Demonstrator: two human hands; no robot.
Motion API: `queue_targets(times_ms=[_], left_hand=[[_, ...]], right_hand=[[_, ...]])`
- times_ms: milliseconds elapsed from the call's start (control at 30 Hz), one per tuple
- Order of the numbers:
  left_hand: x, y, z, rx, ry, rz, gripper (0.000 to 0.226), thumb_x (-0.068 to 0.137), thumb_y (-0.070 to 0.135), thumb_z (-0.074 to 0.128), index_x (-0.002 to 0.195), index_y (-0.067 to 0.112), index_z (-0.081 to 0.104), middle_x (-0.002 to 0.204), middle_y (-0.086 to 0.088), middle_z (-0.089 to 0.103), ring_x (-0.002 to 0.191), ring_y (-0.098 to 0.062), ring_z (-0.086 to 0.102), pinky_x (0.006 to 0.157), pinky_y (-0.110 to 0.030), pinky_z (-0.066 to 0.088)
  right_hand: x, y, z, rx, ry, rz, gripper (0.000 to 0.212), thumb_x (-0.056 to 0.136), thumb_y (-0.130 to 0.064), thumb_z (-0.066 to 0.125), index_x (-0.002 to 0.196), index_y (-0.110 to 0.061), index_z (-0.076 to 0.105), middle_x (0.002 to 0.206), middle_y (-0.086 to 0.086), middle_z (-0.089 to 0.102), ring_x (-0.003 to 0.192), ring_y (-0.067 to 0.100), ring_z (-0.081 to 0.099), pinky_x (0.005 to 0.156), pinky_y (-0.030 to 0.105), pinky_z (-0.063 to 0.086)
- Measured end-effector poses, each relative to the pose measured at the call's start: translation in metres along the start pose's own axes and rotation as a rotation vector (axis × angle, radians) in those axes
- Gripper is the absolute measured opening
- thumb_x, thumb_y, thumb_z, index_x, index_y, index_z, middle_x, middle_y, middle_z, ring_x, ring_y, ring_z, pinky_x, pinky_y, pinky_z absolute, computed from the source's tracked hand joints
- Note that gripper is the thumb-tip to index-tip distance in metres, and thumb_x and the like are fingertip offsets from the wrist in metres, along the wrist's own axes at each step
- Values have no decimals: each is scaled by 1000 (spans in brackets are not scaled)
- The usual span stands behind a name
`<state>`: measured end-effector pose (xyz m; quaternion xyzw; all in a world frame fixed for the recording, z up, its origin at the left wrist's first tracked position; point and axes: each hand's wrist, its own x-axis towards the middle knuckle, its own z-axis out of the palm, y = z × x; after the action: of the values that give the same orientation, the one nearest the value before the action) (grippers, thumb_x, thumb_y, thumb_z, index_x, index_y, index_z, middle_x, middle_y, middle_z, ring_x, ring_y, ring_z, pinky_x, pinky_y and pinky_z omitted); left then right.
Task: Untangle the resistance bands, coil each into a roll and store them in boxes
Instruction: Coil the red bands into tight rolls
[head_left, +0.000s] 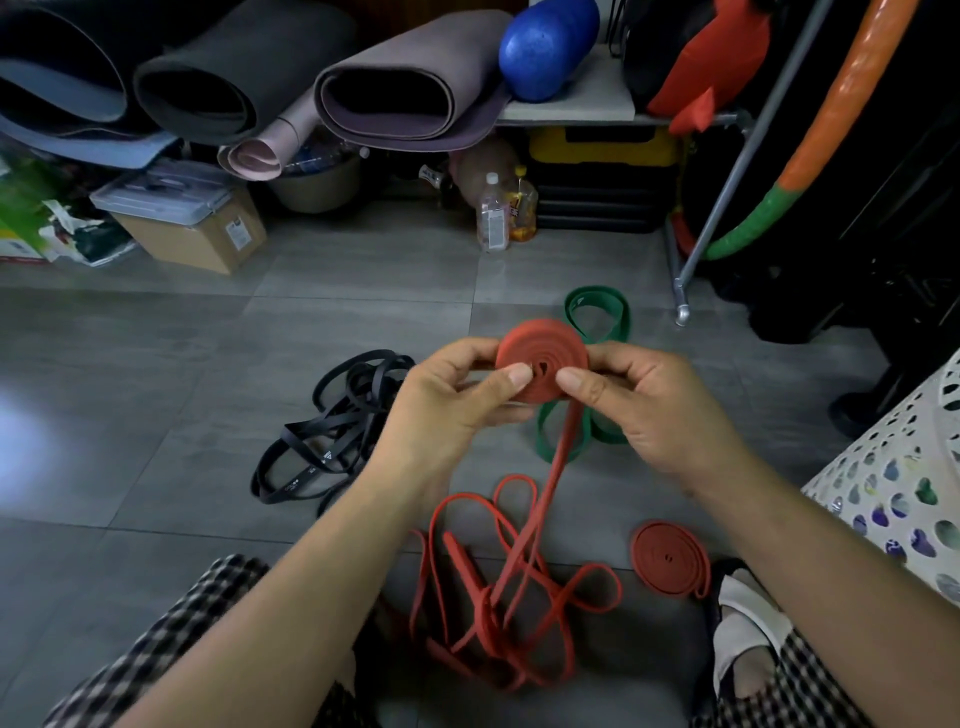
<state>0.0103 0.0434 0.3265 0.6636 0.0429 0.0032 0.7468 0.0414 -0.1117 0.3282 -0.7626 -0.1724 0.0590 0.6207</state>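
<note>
Pinching one red roll (542, 366): two hands (441, 410) (657, 410)

The room is dim and grey, with the far shelf and right corner sunk in deep shadow. A pale patch of glare lies on the floor tiles (31, 431) at the left edge. The wide lens bows the tile lines and stretches the forearms near the bottom. The hands are sharp at centre; the green packaging (31, 218) at far left is smeared and soft.
</note>
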Motion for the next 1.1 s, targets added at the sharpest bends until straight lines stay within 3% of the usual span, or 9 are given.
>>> queue_targets(times_ms=[100, 200, 300, 467, 667, 767, 833, 933, 1100], left_hand=[[6, 1, -11, 517, -64, 179, 31, 78, 9, 68, 95, 34, 61, 98, 1, 62, 77, -2, 60, 66, -16, 49], [2, 6, -5, 304, -104, 120, 22, 78, 0, 65, 92, 18, 65, 82, -3, 66, 57, -1, 58, 56, -12, 47], [2, 5, 1, -4, -36, 67, 19, 75, 5, 64, 93, 12, 65, 80, -4, 69, 63, -7, 63, 56, -15, 50], [-1, 2, 6, -321, -27, -26, 20, 71, 12, 59, 91, 9, 62, 79, 1, 72, 71, -10, 68, 61, -20, 54], [5, 5, -9, 537, -145, 225, 34, 77, 2, 67, 93, 31, 60, 86, 11, 62, 67, -2, 58, 61, -15, 51], [2, 11, -6, 299, -96, 155, 28, 77, -5, 64, 85, 22, 62, 77, 1, 63, 57, -1, 59, 52, -12, 49], [3, 13, -7, 70, -28, 127, 22, 78, -3, 61, 89, 16, 61, 80, -3, 66, 64, -7, 63, 54, -18, 54], [3, 14, -6, -179, 13, 114, 19, 71, 10, 61, 89, 13, 59, 79, 1, 69, 71, -12, 68, 59, -24, 57], [0, 10, -2, -230, -36, 58, 21, 71, 12, 61, 91, 11, 55, 83, -2, 70, 77, -14, 69, 65, -26, 57]], right_hand=[[2, 3, -11, -451, -78, -125, 8, 78, -22, 68, 82, -16, 71, 74, 7, 63, 74, 18, 60, 68, 32, 48], [0, -1, -7, -253, -85, -98, 8, 71, -27, 67, 80, -27, 68, 73, -3, 64, 73, 11, 61, 67, 25, 50], [0, -4, -3, 154, -40, -6, 16, 65, -23, 63, 81, -22, 66, 69, -17, 70, 71, -6, 63, 66, 6, 45], [1, -5, 4, 228, 3, 33, 13, 69, -20, 65, 82, -22, 66, 67, -18, 70, 68, -5, 64, 67, 7, 47], [3, 3, -10, -450, -125, -99, 12, 77, -19, 68, 85, -10, 71, 70, -2, 63, 68, 8, 56, 66, 26, 44], [1, -2, -3, -52, -101, -7, 12, 72, -14, 69, 83, -20, 69, 67, -11, 70, 66, -3, 61, 63, 13, 47], [3, -1, -2, 159, -23, 32, 17, 64, -18, 68, 80, -22, 66, 65, -19, 70, 68, -6, 64, 66, 7, 47], [2, -2, 5, 271, 18, 33, 21, 61, -23, 65, 81, -19, 67, 68, -17, 71, 73, -4, 65, 70, 8, 48], [4, -5, 10, 256, 49, -29, 11, 68, -18, 64, 79, -21, 67, 65, -21, 69, 70, -7, 64, 67, 5, 45]])
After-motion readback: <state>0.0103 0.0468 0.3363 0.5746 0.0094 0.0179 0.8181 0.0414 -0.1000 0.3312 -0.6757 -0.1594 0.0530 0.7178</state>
